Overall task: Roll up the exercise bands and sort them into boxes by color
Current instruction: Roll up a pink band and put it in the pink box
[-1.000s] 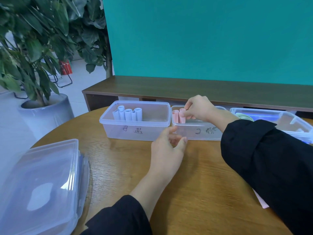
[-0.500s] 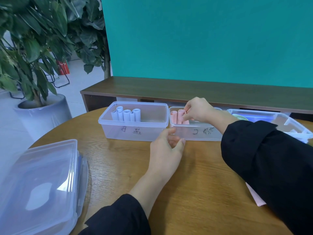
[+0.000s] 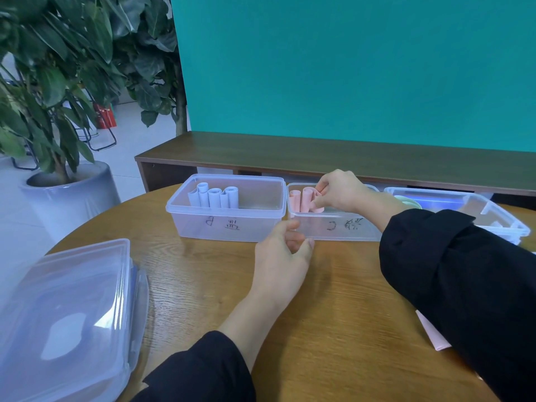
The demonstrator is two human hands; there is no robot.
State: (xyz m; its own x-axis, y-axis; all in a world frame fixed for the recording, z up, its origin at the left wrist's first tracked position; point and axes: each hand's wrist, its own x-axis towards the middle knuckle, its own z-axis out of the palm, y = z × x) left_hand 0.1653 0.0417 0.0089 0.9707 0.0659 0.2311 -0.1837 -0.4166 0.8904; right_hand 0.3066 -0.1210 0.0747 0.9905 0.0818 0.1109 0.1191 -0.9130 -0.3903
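As fingers pinch, pink roll (image 3: pixel 308 198) seemingly boxed

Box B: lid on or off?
Off. Box B has an open top with bare rim; four rolled blue bands stand upright inside. Loose lids lie stacked nearby.

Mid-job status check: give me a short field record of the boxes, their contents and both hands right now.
box B: clear, holds blue rolls standing at its left end
box C: clear, holds pink rolls at its left end
right hand: inside box C, fingers pinching a pink roll
left hand: at the front left corner of box C, fingers curled at its wall
third box: far right, contents unclear
lids: stacked, near left of table
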